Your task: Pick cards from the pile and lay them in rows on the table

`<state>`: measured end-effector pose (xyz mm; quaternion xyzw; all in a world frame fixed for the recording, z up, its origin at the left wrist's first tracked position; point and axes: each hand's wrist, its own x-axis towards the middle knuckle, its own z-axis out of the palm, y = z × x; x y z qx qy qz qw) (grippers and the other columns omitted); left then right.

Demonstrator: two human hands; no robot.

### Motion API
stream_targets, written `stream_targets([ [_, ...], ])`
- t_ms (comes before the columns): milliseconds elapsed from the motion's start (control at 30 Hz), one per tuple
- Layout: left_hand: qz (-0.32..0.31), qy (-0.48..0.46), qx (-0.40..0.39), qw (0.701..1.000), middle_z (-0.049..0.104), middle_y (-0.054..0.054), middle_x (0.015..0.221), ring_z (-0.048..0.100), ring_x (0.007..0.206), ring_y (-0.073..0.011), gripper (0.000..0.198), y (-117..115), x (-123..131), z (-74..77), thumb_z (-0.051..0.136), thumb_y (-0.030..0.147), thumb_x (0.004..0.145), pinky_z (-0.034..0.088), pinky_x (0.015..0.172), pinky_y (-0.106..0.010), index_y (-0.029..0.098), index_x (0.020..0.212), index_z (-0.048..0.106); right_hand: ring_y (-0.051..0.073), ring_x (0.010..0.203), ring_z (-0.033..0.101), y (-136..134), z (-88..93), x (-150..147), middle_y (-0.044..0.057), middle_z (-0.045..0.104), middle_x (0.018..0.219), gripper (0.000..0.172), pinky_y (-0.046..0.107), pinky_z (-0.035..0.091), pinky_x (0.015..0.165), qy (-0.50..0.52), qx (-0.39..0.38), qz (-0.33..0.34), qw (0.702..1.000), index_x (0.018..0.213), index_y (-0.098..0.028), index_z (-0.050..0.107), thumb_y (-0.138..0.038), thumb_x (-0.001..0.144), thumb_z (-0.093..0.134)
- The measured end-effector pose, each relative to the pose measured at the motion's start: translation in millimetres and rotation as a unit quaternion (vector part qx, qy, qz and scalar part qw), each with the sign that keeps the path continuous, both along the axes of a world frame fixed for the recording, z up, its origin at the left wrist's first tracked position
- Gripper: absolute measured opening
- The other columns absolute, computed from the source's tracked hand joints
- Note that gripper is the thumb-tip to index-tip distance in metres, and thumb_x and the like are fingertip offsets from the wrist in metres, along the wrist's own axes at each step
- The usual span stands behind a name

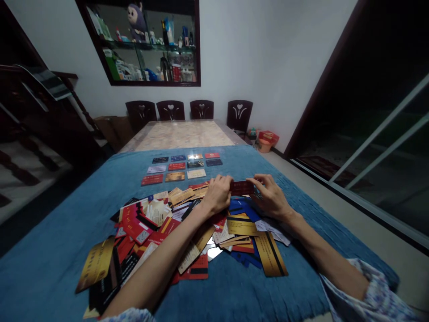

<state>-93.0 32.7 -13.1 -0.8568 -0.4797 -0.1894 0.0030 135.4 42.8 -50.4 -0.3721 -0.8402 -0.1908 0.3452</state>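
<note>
Between my two hands is a dark red card [242, 188], held over the far side of a mixed heap of cards. My left hand [217, 194] grips its left end, fingers curled. At its right end, my right hand [271, 196] pinches it between thumb and fingers. Beneath lie red cards [136, 223], gold cards [244, 225], blue cards [246, 209] and black cards, many overlapping. Beyond the heap, several cards lie apart in rows, among them a red card [152, 180], a gold card [174, 176] and a cream card [196, 174]. My left forearm hides part of the heap.
A blue cloth [67, 223] covers the near part of the table, with a marble-patterned top [181, 134] showing beyond it. Dark chairs [239, 114] stand at the far end. An orange bucket [264, 144] sits on the floor at right, near a sliding door.
</note>
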Motion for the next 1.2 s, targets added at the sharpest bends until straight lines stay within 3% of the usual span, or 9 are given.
stream_targets([
  [267, -0.008, 0.047, 0.044, 0.998, 0.057, -0.014, 0.125, 0.048, 0.119, -0.0279, 0.036, -2, -1, 4.8, 0.056, 0.014, 0.083, 0.043, 0.093, -0.041, 0.014, 0.118, 0.049, 0.031, 0.106, 0.054, 2, 1.8, 1, 0.016, 0.060, 0.115, 0.046, 0.045, 0.053, 0.086, -0.011, 0.008, 0.003, 1.000, 0.135, -0.018, 0.057, -0.029, 0.091, 0.057],
  [600, -0.017, 0.144, 0.089, 0.985, 0.060, -0.017, 0.119, 0.050, 0.114, -0.0294, 0.023, 6, -5, 16.1, 0.047, 0.015, 0.091, 0.043, 0.088, -0.043, 0.011, 0.112, 0.053, 0.030, 0.102, 0.057, 11, 10.9, -1, 0.016, 0.061, 0.111, 0.043, 0.044, 0.054, 0.082, -0.024, 0.000, 0.034, 0.999, 0.132, -0.018, 0.057, -0.035, 0.093, 0.056],
  [800, -0.029, 0.180, 0.098, 0.978, 0.061, -0.018, 0.118, 0.051, 0.112, -0.0304, 0.025, 5, -28, 20.3, 0.048, 0.026, 0.095, 0.042, 0.090, -0.045, 0.009, 0.113, 0.054, 0.028, 0.096, 0.057, 17, 18.8, -18, 0.015, 0.062, 0.106, 0.040, 0.042, 0.054, 0.079, -0.044, -0.004, 0.071, 0.996, 0.127, -0.018, 0.059, -0.038, 0.092, 0.057],
  [1200, 0.000, 0.175, 0.018, 0.984, 0.058, -0.015, 0.128, 0.047, 0.122, -0.0294, 0.035, -4, -89, 29.3, 0.058, 0.031, 0.088, 0.042, 0.097, -0.044, 0.016, 0.120, 0.055, 0.028, 0.098, 0.055, 31, 28.4, -71, 0.015, 0.062, 0.108, 0.041, 0.044, 0.054, 0.080, -0.076, -0.073, 0.154, 0.982, 0.126, -0.019, 0.061, -0.041, 0.091, 0.059],
])
